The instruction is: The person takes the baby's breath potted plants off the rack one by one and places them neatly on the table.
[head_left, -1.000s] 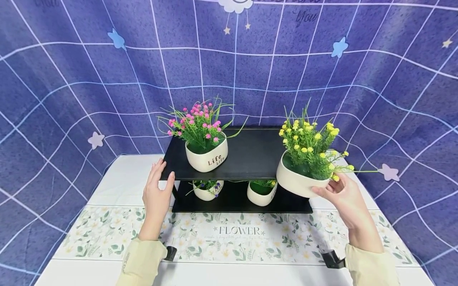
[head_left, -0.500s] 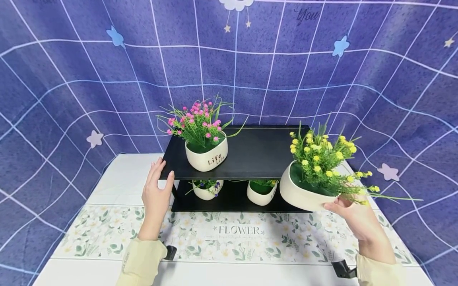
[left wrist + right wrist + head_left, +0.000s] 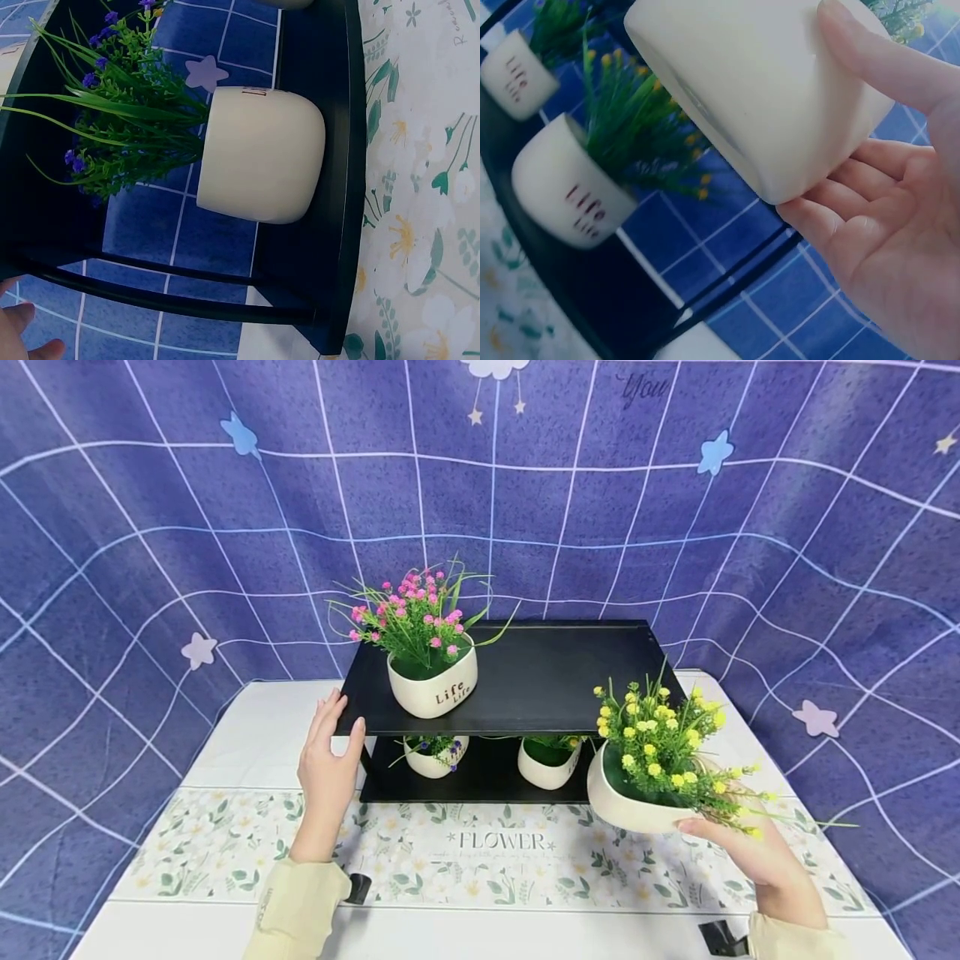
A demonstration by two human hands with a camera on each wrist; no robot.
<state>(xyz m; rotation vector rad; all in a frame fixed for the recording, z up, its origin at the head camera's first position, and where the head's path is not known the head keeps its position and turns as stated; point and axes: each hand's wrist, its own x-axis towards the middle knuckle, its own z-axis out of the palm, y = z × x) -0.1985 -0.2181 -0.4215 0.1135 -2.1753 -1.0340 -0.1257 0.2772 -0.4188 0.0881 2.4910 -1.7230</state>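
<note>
A white pot of yellow flowers (image 3: 637, 810) is held in the air by my right hand (image 3: 757, 852), in front of the black two-tier shelf's (image 3: 555, 677) right end. In the right wrist view the thumb lies on one side of the pot (image 3: 757, 82) and the fingers curl under it. My left hand (image 3: 327, 777) rests on the shelf's left front corner, holding no pot. On the top tier stands a white "Life" pot with pink flowers (image 3: 431, 689). The lower tier bears a pot with purple flowers (image 3: 435, 764) and another with yellow-orange flowers (image 3: 547, 768).
The shelf stands on a white table with a floral "FLOWER" mat (image 3: 495, 860) before it. Behind hangs a blue grid-patterned curtain (image 3: 495, 502) with stars. A dark side rail (image 3: 165, 300) joins the tiers at the left end.
My right hand has lowered the yellow-flower pot from beside the top tier towards the front and slightly right. The left hand and the other pots have stayed put.
</note>
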